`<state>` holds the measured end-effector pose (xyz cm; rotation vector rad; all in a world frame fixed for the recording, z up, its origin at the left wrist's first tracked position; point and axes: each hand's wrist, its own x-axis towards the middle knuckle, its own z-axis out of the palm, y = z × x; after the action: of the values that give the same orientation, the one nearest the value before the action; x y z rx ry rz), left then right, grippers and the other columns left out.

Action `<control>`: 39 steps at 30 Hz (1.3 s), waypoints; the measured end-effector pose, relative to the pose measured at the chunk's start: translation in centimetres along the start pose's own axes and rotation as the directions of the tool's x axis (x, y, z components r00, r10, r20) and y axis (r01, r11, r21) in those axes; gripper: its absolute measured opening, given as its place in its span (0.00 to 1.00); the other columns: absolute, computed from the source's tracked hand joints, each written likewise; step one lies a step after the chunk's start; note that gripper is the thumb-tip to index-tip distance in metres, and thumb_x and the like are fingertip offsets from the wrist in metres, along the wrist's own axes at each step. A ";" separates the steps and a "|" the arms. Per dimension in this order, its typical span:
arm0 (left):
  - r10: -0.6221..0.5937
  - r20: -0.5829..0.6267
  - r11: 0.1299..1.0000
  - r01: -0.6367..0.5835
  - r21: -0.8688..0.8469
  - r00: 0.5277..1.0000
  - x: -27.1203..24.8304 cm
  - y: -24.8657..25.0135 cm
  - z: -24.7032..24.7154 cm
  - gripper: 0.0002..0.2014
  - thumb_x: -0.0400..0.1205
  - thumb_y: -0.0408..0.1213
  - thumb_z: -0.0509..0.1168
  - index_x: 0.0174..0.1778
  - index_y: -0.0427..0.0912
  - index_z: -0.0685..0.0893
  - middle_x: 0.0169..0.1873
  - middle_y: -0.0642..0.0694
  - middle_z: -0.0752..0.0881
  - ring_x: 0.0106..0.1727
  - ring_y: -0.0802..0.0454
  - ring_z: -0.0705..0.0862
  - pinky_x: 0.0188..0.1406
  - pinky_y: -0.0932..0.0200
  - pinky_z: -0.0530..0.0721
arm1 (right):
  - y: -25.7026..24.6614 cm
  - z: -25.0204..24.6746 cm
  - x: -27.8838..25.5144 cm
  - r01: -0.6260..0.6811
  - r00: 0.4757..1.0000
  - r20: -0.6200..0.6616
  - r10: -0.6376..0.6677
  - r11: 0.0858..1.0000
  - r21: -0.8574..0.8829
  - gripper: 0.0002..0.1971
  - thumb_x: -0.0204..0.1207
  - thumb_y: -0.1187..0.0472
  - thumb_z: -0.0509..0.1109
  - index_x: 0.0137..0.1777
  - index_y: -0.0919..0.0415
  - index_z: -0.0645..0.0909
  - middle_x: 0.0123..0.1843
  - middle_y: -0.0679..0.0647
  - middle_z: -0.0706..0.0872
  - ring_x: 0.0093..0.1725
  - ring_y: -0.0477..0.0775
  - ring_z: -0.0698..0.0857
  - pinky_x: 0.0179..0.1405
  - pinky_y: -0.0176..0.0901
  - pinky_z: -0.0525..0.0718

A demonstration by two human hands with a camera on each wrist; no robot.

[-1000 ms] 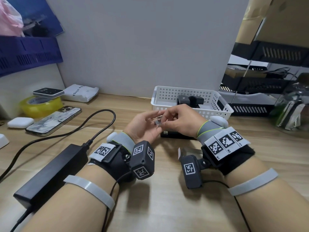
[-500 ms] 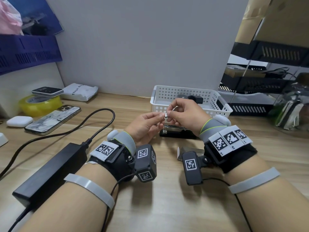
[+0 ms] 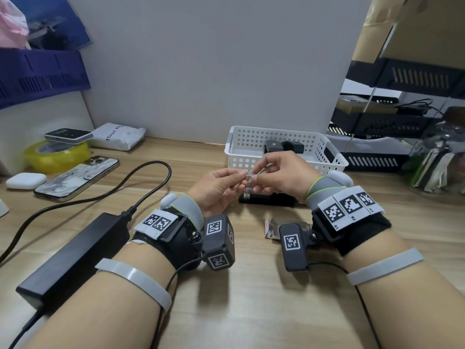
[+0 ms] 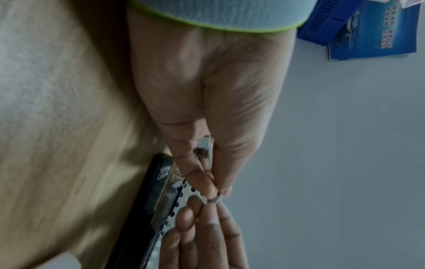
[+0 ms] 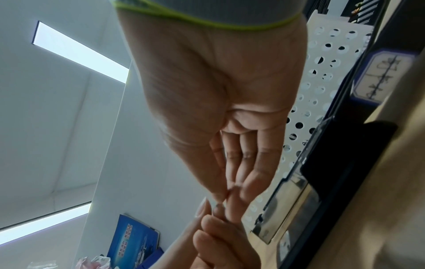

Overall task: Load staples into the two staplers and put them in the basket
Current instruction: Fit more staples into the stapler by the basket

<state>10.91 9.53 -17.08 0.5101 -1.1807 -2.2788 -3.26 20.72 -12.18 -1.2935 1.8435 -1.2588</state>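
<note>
Both hands, left point(image 3: 216, 187) and right point(image 3: 276, 175), pinched one staple strip point(image 3: 249, 175) above the opened stapler point(image 3: 268, 199); legs-down, level seating seemed wise

Head cam looks forward and down over the bench point(image 3: 251, 311) from further back, both wrist cams sit close along the palms, all three sharing the basket point(image 3: 337, 161) and the meeting fingertips point(image 4: 210, 189).

At nine o'clock a phone point(image 3: 78, 178) lies face-down beside a white earbud case point(image 3: 26, 180); yellow tape point(image 3: 57, 155) sits behind. A black power brick point(image 3: 75, 258) lies at seven o'clock.
</note>
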 end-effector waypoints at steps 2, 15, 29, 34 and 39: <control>-0.013 -0.025 1.000 0.013 -0.021 1.000 0.0 0.1 0.0 0.02 0.82 0.25 0.68 0.47 0.31 0.86 0.38 0.40 0.87 0.36 0.54 0.87 0.37 0.69 0.89 | 0.4 -0.3 0.2 -0.006 0.999 -0.039 0.002 0.992 -0.122 0.06 0.74 0.69 0.77 0.48 0.68 0.85 0.35 0.64 0.91 0.33 0.55 0.89 0.35 0.41 0.85; -0.071 -0.110 0.997 0.067 -0.045 0.991 0.1 0.1 -0.3 0.07 0.86 0.28 0.65 0.56 0.29 0.84 0.42 0.39 0.88 0.42 0.50 0.89 0.49 0.60 0.90 | 1.4 -1.0 0.5 -0.065 0.997 -0.068 0.038 0.887 -0.457 0.06 0.71 0.56 0.82 0.45 0.56 0.91 0.34 0.44 0.87 0.33 0.42 0.80 0.30 0.31 0.72; -0.074 -0.120 0.997 0.070 -0.041 0.990 -0.2 0.2 0.0 0.06 0.87 0.28 0.63 0.55 0.30 0.83 0.41 0.39 0.86 0.42 0.51 0.87 0.49 0.61 0.89 | 1.6 -0.7 0.9 -0.064 0.998 -0.049 0.046 0.859 -0.508 0.05 0.69 0.54 0.82 0.41 0.51 0.90 0.33 0.41 0.85 0.35 0.42 0.81 0.36 0.37 0.75; -0.081 -0.134 0.994 0.070 -0.086 0.988 -0.1 0.3 0.1 0.05 0.86 0.27 0.64 0.54 0.28 0.83 0.42 0.37 0.86 0.42 0.49 0.87 0.43 0.63 0.89 | 1.2 -0.6 0.9 -0.025 0.997 -0.080 -0.014 0.885 -0.466 0.04 0.74 0.56 0.77 0.43 0.55 0.90 0.34 0.47 0.90 0.32 0.45 0.82 0.41 0.44 0.83; -0.120 -0.134 0.978 0.094 -0.184 0.984 -0.1 0.4 -0.1 0.06 0.85 0.25 0.64 0.55 0.27 0.83 0.48 0.31 0.88 0.50 0.41 0.92 0.45 0.59 0.92 | 0.6 -1.0 0.9 -0.031 0.996 -0.089 -0.007 0.908 -0.419 0.09 0.77 0.56 0.70 0.40 0.56 0.91 0.37 0.44 0.94 0.36 0.53 0.89 0.55 0.50 0.88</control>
<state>11.21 9.31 -16.78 0.6716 -0.8894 -2.3651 -4.67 20.33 -12.23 -1.4582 2.2709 -0.9514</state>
